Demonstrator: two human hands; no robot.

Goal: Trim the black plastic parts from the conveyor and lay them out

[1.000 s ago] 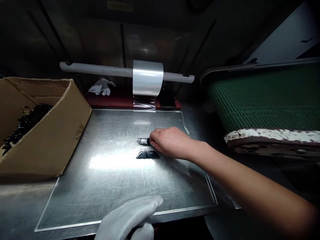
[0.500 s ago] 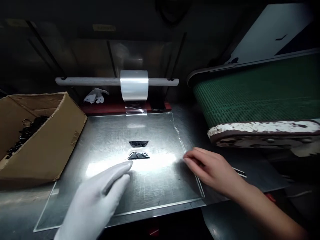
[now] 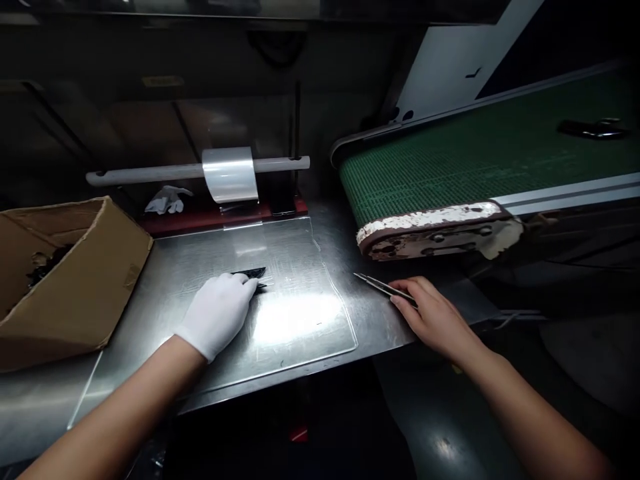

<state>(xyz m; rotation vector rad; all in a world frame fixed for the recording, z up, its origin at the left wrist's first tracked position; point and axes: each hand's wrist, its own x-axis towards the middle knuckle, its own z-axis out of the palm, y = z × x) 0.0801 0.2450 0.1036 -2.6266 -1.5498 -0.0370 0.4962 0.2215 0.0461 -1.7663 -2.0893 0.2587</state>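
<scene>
My left hand [image 3: 220, 310], in a white glove, reaches over two small black plastic pieces on a clear sheet [image 3: 300, 333]. Its fingers are curled down on the nearer piece [image 3: 261, 287] and hide most of it. The farther black plastic piece [image 3: 256, 272] shows its right end past the knuckles. To the right of the sheet, my bare right hand [image 3: 430, 313] pinches a pair of metal tweezers [image 3: 376, 285] between thumb and fingers. The tweezer tips point left and lie low over the metal table.
At left stands a cardboard box [image 3: 95, 280] with black parts inside. Behind the sheet are a roll of clear film [image 3: 230, 175] on a rod, a crumpled white glove [image 3: 168, 199] and a dark phone [image 3: 283, 203]. A green conveyor belt [image 3: 440, 167] at right carries a shiny black part [image 3: 593, 129].
My right hand left the black piece, moved right and took hold of the tweezers. My left hand came forward onto the pieces. The view swung right, bringing the part on the belt into sight.
</scene>
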